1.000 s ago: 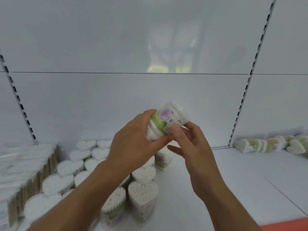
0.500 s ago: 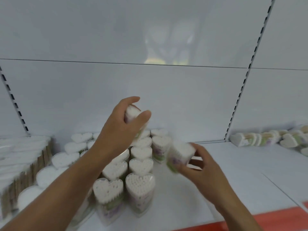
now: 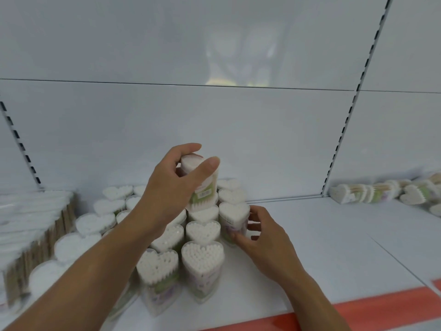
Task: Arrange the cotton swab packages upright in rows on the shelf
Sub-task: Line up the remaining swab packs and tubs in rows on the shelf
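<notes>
Fingers: left hand (image 3: 167, 189) grips raised package (image 3: 204, 187); right hand (image 3: 265, 235) grasps row-edge package (image 3: 233, 212); open shelf (image 3: 334, 237) rightward.

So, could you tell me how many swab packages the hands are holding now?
2: a raised package in the left hand above the rows; a standing package in the right hand at the rows' right edge.

A raised package (image 3: 204, 188) is held by the left hand (image 3: 167, 189) directly above the back of the rows of upright packages (image 3: 202, 231), which are stood on the shelf (image 3: 334, 254). An end package (image 3: 233, 212) is gripped by the right hand (image 3: 267, 237) at the rows' right edge, touching them. Stacked bundles (image 3: 33, 225) are set just left of the rows, and toppled packages (image 3: 367, 193) are laid well to their right, past the slotted post (image 3: 343, 132).
</notes>
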{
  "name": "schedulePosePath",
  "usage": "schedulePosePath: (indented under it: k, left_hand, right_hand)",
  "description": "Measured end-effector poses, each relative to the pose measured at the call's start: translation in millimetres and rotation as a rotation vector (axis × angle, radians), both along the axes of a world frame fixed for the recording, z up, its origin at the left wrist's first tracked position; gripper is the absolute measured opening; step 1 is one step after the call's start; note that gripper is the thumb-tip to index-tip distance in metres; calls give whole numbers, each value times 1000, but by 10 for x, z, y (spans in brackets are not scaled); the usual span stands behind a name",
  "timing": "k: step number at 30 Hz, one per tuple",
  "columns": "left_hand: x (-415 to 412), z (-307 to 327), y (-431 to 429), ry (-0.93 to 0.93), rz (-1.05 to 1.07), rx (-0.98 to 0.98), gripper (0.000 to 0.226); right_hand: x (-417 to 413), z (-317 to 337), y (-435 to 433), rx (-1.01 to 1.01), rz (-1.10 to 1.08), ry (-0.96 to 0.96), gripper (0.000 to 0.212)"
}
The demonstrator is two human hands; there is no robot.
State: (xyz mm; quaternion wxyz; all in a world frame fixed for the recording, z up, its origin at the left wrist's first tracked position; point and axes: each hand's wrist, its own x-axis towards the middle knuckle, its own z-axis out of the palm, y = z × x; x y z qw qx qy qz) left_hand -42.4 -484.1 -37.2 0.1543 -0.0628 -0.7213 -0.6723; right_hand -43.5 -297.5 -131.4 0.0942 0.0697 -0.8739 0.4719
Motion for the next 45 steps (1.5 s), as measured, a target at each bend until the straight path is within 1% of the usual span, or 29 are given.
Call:
schedulePosePath:
  k: [4, 6, 8, 9, 11, 13, 15, 19, 21, 23, 25, 26, 28, 30, 31, 33, 37, 39, 42, 45]
  left_hand:
    - [-2, -22, 56, 14, -16, -26, 60]
    - [10, -40, 90, 27, -11, -51, 62]
    - [28, -45, 130, 39, -4, -104, 64]
    - [37, -42, 156, 47, 3, -133, 64]
    - [50, -41, 223, 71, 17, -182, 66]
    - [69, -49, 323, 95, 3, -227, 66]
    - [90, -77, 436, 113, -17, -262, 66]
    - [104, -127, 545, 103, -70, -251, 66]
    - [115, -158, 545, 80, -122, -272, 67]
    - [111, -171, 515, 42, -184, -299, 70]
    - [92, -170, 424, 3, -209, -378, 71]
    - [67, -169, 350, -7, -192, -463, 70]
    - [-4, -190, 163, -18, -95, -744, 65]
    - [-68, -247, 6, -68, -21, -1022, 60]
    - [-89, -291, -34, -113, -18, -1109, 62]
    - [-107, -365, -45, -169, -32, -1208, 64]
    - [-110, -397, 3, -156, -22, -1200, 57]
    - [-115, -407, 15, -146, -13, -1208, 58]
    - [-113, -437, -1, -150, -20, -1217, 59]
    - [-116, -453, -28, -150, -11, -1211, 59]
  right_hand:
    - [24, 6, -12, -15, 7, -21, 49]
    - [80, 27, 13, 19, -17, -14, 58]
    - [184, 95, 65, -1, -94, 84, 75]
    - [250, 161, 81, -44, -111, 146, 76]
    - [372, 294, 61, -101, -66, 218, 71]
    - [467, 422, -16, -65, -3, 200, 65]
    - [502, 492, -77, -24, -18, 191, 58]
    - [489, 510, -47, -51, -74, 260, 52]
    - [471, 463, -4, -97, -69, 234, 46]
    - [458, 408, 49, -143, -76, 188, 45]
    - [467, 332, 110, -170, -86, 136, 46]
    - [476, 288, 146, -182, -97, 115, 46]
    - [501, 193, 216, -192, -130, 62, 47]
    - [500, 101, 257, -164, -151, 13, 51]
    - [498, 62, 255, -137, -144, -15, 51]
    - [491, 12, 200, -64, -108, -51, 50]
    - [451, -44, 87, 70, -80, -68, 54]
    - [428, -86, 63, 128, -84, -54, 56]
    - [390, -118, 13, 220, -99, -21, 55]
    - [358, -106, -33, 261, -104, -11, 52]
